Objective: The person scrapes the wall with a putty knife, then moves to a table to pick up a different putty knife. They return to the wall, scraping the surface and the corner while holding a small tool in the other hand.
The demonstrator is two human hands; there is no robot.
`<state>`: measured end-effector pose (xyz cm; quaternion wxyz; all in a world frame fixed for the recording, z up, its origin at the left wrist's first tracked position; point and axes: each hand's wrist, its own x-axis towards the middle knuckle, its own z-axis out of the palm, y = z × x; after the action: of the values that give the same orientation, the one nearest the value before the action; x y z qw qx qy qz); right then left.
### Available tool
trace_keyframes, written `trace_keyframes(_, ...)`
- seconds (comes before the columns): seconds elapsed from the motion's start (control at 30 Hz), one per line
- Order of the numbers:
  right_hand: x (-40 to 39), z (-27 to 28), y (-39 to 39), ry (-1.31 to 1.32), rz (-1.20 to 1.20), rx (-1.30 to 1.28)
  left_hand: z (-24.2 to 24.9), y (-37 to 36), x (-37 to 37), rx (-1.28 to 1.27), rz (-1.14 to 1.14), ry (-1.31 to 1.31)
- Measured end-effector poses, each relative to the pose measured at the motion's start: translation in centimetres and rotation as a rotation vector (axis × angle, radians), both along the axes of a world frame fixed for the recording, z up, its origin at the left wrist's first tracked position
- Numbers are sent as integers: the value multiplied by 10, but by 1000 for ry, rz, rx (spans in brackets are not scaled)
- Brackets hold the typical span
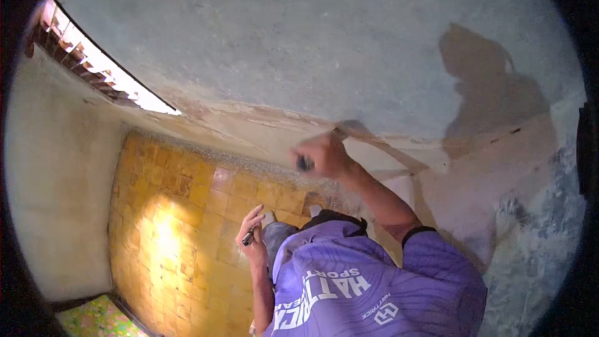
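Observation:
My right hand (pixel 327 155), blurred by motion, is closed around a dark-handled tool (pixel 305 163) close to the wall (pixel 274 37). A dark edge shows beyond the knuckles, against a band of peeling paint (pixel 249 115). Lower down, my left hand (pixel 251 231) grips a small dark rod-shaped tool with a shiny end (pixel 248 238), thumb and fingers partly around it. That hand hangs away from the wall, beside my purple shirt (pixel 374 274). The exact kind of either tool I cannot tell.
Yellow floor tiles (pixel 206 231) with a bright patch of light lie below. A barred window opening (pixel 106 68) is at upper left. A patterned green surface (pixel 100 318) sits in the bottom left corner. My shadow (pixel 493 87) falls on the wall at right.

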<state>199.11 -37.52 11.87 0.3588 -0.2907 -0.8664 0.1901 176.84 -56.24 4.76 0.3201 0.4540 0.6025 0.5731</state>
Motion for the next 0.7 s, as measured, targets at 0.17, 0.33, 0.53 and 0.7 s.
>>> trace_keyframes(0.17,-8,-9,-41,-74,129,78,1,1,-1,-10,-7,54)
trace_keyframes(0.33,5,-35,1,36,-50,-9,-6,-9,7,2,-2,-13)
trace_keyframes(0.53,-7,-54,-55,31,-47,-205,-13,-16,11,-43,-63,-68)
trace_keyframes(0.7,12,-79,-78,206,-333,-405,-20,-9,5,-4,-211,-57)
